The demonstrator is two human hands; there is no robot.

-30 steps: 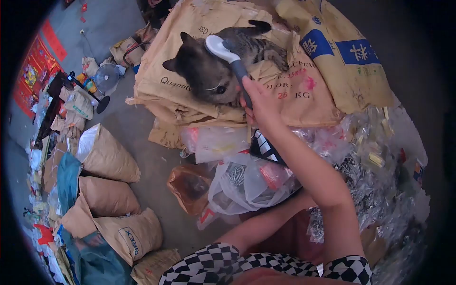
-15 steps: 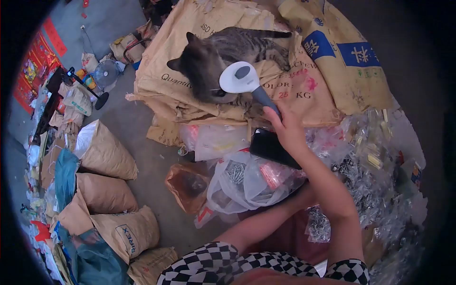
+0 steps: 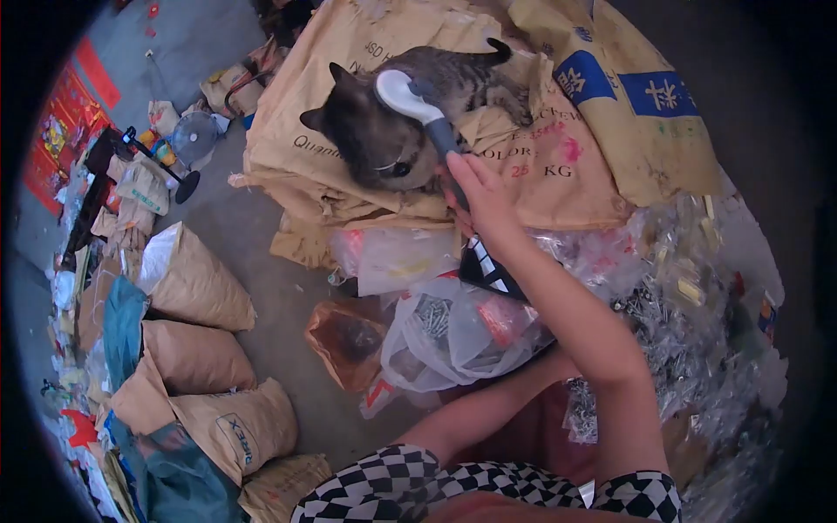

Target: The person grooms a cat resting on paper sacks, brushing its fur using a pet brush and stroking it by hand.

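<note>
A grey tabby cat (image 3: 375, 135) lies on brown printed sacks (image 3: 305, 179), its head towards the left. My right hand (image 3: 478, 196) is closed round the dark handle of a white and grey pet brush (image 3: 405, 94). The brush head rests against the fur at the back of the cat's neck. Below the hand is a dark, glossy flat object (image 3: 488, 272), partly covered by my right forearm. My left forearm reaches across to the right beneath my right arm, and the left hand itself is hidden.
Clear plastic bags (image 3: 462, 336) with screws lie near my lap, beside an open brown bag (image 3: 347, 343). Loose screws and plastic packets (image 3: 689, 349) are heaped at the right. Filled brown sacks (image 3: 196, 279) stand at the left, with a fan (image 3: 193, 138) behind them.
Since half a second ago, my right hand and the brush have moved up and left, from beside the cat's face to its neck. The brush has turned and the cat's tail has curled upward.
</note>
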